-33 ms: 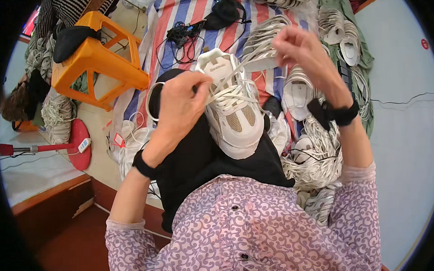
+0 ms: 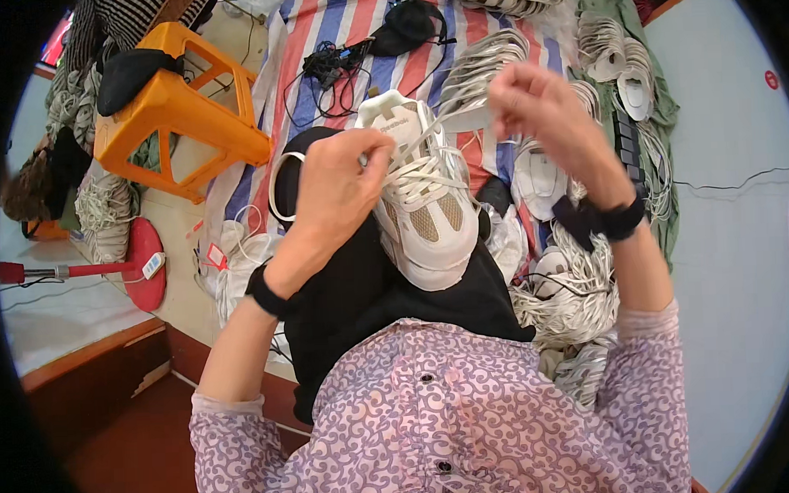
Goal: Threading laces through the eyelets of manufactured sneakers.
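Observation:
A white and beige sneaker (image 2: 428, 219) rests on the black cloth (image 2: 343, 274) over my lap, its toe toward me. White laces (image 2: 418, 183) cross its front in several rows. My left hand (image 2: 344, 179) is closed in a pinch at the shoe's upper left side, on a lace by the tongue (image 2: 396, 125). Up and to the right of the shoe, my right hand (image 2: 537, 107) is raised with bent, pinched fingers, slightly blurred. A pale lace stretches from the shoe toward it, and its fingers close on that lace's end.
An orange plastic stool (image 2: 168, 107) with a black cap (image 2: 132, 80) stands at the left. Stacks of white shoe parts (image 2: 484, 69) and a heap of white laces (image 2: 570, 297) lie on the striped sheet (image 2: 334, 18). Black cables (image 2: 332, 66) are beyond the shoe.
My right hand has come down slightly and a little to the left. My left hand has shifted slightly to the right, while the sneaker stays nearly in place.

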`<state>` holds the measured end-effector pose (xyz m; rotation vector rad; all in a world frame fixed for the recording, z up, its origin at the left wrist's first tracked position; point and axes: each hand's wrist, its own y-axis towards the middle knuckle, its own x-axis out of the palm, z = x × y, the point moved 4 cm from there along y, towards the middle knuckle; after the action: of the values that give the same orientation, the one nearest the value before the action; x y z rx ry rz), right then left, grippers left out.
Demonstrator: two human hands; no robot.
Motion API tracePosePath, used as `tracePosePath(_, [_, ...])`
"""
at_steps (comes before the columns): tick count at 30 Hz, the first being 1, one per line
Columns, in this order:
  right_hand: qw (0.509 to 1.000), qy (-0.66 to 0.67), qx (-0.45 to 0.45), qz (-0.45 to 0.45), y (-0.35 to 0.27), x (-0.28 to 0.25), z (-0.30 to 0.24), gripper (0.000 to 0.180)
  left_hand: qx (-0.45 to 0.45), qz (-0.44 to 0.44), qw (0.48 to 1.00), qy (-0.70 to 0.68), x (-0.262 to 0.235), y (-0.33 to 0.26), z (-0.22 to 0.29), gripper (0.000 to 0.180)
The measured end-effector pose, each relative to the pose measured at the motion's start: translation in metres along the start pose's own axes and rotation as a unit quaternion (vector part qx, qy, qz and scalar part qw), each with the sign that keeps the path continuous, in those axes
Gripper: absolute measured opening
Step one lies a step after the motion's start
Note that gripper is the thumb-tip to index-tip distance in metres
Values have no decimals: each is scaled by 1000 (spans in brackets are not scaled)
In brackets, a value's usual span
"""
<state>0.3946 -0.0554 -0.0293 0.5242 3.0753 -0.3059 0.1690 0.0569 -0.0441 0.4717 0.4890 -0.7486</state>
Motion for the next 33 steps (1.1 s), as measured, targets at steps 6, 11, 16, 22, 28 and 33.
tracePosePath(6, [992,82,1,93,-28,43,68,8,35,-47,996,73,40,29,-6,12])
tracePosePath(11, [979,131,-40,150,-22,65,103,7,-66,-110,983,131,43,38,-7,18])
tracePosePath(16, [975,80,-84,189,-15,68,112,8,-17,-107,985,138,53,41,-7,17])
tracePosePath(22, [983,151,-21,97,-23,58,108,7,-43,-191,975,107,58,40,-6,18])
tracePosePath(28, [982,-46,-57,175,-24,-11,112,12,-23,-156,982,108,46,36,-1,19])
tracePosePath(33, [879,-351,-140,291,-17,-103,104,8,71,-96,965,232,14,45,6,14])
